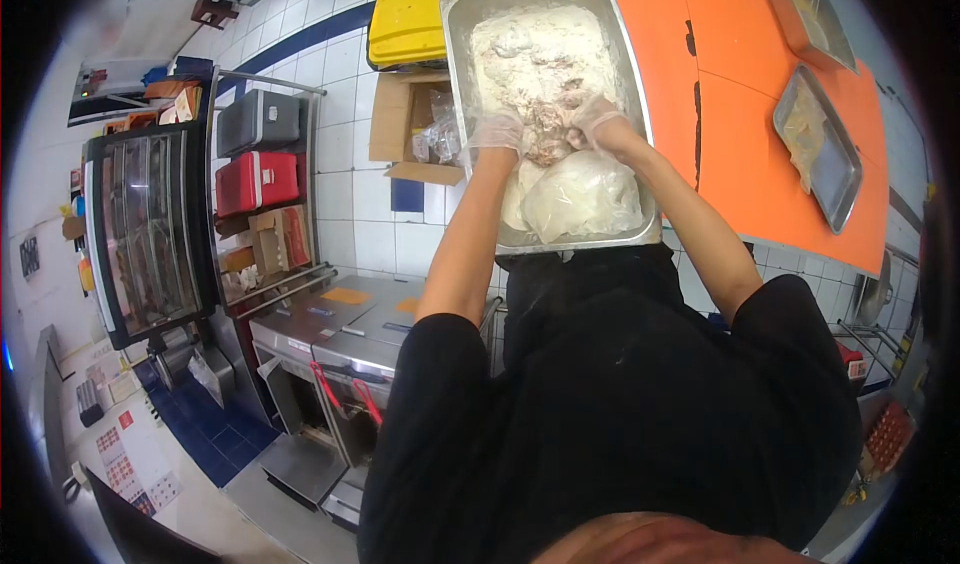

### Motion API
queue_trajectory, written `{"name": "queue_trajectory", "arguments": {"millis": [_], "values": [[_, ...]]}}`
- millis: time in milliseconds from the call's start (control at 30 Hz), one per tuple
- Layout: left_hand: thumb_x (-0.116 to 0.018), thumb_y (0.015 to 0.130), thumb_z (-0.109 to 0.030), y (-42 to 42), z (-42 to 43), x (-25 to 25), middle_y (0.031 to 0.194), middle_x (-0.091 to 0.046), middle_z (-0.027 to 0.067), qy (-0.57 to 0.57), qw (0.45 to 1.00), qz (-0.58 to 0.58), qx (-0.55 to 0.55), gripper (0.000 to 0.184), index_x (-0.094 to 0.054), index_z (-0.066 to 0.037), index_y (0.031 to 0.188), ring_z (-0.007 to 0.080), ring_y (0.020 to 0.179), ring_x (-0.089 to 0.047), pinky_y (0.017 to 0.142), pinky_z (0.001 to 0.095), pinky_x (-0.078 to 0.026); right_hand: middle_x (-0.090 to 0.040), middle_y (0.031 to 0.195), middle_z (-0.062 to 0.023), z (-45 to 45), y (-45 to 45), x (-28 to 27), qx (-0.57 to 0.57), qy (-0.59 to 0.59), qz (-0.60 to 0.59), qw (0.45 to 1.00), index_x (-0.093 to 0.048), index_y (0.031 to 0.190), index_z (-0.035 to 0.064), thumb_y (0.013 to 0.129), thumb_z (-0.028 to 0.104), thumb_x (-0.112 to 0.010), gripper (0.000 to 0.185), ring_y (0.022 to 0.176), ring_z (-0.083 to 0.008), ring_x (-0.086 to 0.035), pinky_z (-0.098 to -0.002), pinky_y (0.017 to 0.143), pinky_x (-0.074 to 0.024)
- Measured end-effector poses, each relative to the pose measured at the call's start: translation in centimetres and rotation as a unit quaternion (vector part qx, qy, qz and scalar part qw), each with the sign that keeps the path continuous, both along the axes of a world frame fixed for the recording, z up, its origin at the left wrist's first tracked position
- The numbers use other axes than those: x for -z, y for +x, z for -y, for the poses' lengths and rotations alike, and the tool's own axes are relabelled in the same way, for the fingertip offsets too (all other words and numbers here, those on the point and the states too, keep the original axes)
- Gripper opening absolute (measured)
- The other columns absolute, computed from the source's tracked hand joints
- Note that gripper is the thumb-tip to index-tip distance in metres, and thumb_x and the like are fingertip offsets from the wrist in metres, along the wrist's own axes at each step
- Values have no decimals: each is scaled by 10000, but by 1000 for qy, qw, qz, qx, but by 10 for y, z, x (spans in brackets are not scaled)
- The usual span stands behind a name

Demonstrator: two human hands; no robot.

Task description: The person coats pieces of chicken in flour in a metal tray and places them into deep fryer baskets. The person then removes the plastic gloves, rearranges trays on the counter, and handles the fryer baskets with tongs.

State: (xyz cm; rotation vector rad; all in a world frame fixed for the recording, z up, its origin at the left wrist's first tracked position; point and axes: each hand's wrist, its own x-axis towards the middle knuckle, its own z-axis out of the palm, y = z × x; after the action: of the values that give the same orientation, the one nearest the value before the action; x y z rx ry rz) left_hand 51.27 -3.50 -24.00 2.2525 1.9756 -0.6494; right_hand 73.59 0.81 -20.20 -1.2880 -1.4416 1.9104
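Observation:
A deep metal tray [633,94] holds a bed of pale flour. Both hands wear clear plastic gloves and reach into it. My left hand [498,131] is at the tray's left side, its fingers down in the floury mass and hidden. My right hand [600,124] lies opposite, its fingers bent at some flour-coated pieces [548,134] in the middle; what they grip, if anything, is too small to tell. A clear plastic bag with pale contents [585,196] rests in the near end of the tray, just below the hands.
An orange table [735,104] bears a smaller metal tray [840,169] with a pale sheet in it and a metal container [808,14]. Left of the big tray are a yellow lid [415,19] and an open cardboard box [395,119]. Metal kitchen equipment [345,324] stands lower left.

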Motion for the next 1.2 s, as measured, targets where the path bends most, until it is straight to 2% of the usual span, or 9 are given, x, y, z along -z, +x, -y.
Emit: {"name": "queue_trajectory", "arguments": {"millis": [267,333,367,433,533,767,867,1033,1200], "values": [[-639,891,-129,-5,19,-60,1093,-749,187,29,981,194,10,298,-735,-61,1164,296,983,-727,869,381,-573,-643,832,-84,-17,-3,-6,12,-28,-60,998,-648,1168,12,996,199,-547,273,691,-153,-599,-325,594,-503],[-666,933,-187,0,32,-87,1160,-718,176,-14,698,557,-450,401,-652,-51,1310,258,1012,-701,878,374,-574,-636,779,-83,-24,0,7,-33,88,-13,995,-689,1058,10,995,203,-543,250,685,-149,-588,-346,583,-491],[-666,933,-187,0,37,-90,1160,-718,176,-11,698,556,-451,401,-652,-51,1310,258,1012,-701,878,374,-574,-636,779,-83,-26,0,12,-36,89,-15,995,-689,1058,10,995,203,-543,250,685,-149,-588,-346,583,-491],[-671,976,-144,6,48,-92,1216,-671,57,-21,373,784,-496,519,-497,-38,1453,171,1004,-658,815,302,-566,-603,744,-23,-22,-2,3,-89,95,-34,991,-675,1035,26,1045,235,-566,236,667,-122,-580,-289,553,-478],[-665,988,-150,22,54,-98,1235,-672,77,28,305,818,-487,541,-474,-38,1481,174,1015,-656,824,321,-569,-589,694,-26,-15,-18,-52,-127,-37,100,986,-707,963,22,1025,335,-607,335,635,-127,-566,-291,570,-474],[-681,971,-181,19,56,-72,1267,-662,107,24,411,771,-486,599,-453,-20,1501,202,1121,-638,897,331,-560,-651,766,-131,-10,-38,-45,-57,-31,63,996,-705,884,-5,942,466,-682,475,630,-224,-591,-361,611,-490],[-714,937,-368,22,60,-70,1327,-651,129,22,394,794,-462,618,-579,0,1415,235,1181,-607,1000,342,-481,-679,910,-157,-19,-21,18,-130,224,69,963,-695,1011,-13,1002,399,-621,419,811,-240,-634,-369,740,-514],[-548,1031,-464,25,77,-63,1227,-692,132,95,597,674,-424,516,-649,-19,1272,203,1101,-652,928,359,-535,-661,1234,-172,-43,-9,-8,-132,743,161,636,-606,1344,55,825,72,-636,521,1182,-340,-620,-439,1065,-487],[-660,923,-468,26,153,-156,1000,-732,119,135,577,676,-438,493,-698,-71,1212,235,937,-696,828,385,-552,-699,1231,-165,-117,-10,-8,-242,406,298,829,-577,1419,20,995,339,-557,531,1058,-286,-675,-407,872,-539]]}}
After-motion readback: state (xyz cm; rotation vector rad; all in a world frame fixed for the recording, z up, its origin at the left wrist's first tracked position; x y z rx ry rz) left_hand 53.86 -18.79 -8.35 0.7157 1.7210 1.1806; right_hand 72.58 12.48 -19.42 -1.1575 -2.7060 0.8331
